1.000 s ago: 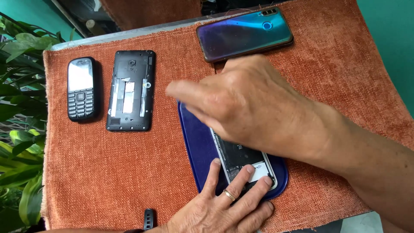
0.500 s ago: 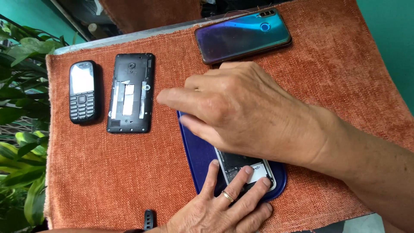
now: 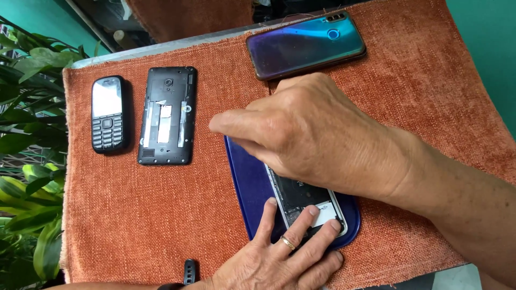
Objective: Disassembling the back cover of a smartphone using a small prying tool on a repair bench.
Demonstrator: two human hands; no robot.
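Opened smartphone (image 3: pixel 305 200) with back cover off, dark innards and a white patch showing, lying on a dark blue cover (image 3: pixel 248 185) atop the rust-orange cloth (image 3: pixel 161 225) spread over the bench. Pinned at its near end by the left hand (image 3: pixel 279 252), fingers (image 3: pixel 301 228) spread flat across the lower edge, a ring on one of them, a dark watch strap at the wrist. Covered over its far half by the right hand (image 3: pixel 312 134), knuckles up, forefinger stretched out to the left, remaining fingertips curled down against the phone and blue cover; whether that grip pinches anything, cannot tell, fingertips hidden beneath the palm. Left of the right hand, well apart: a black phone (image 3: pixel 166 115) lying face down without its back, strips of silver tape inside. Further left, just beside it: a small black keypad phone (image 3: pixel 108 114), screen up. Beyond the right hand, near the knuckles: a glossy blue-purple smartphone (image 3: pixel 306 45), back upward. Off the cloth's left edge: green leaves (image 3: pixel 27 161).
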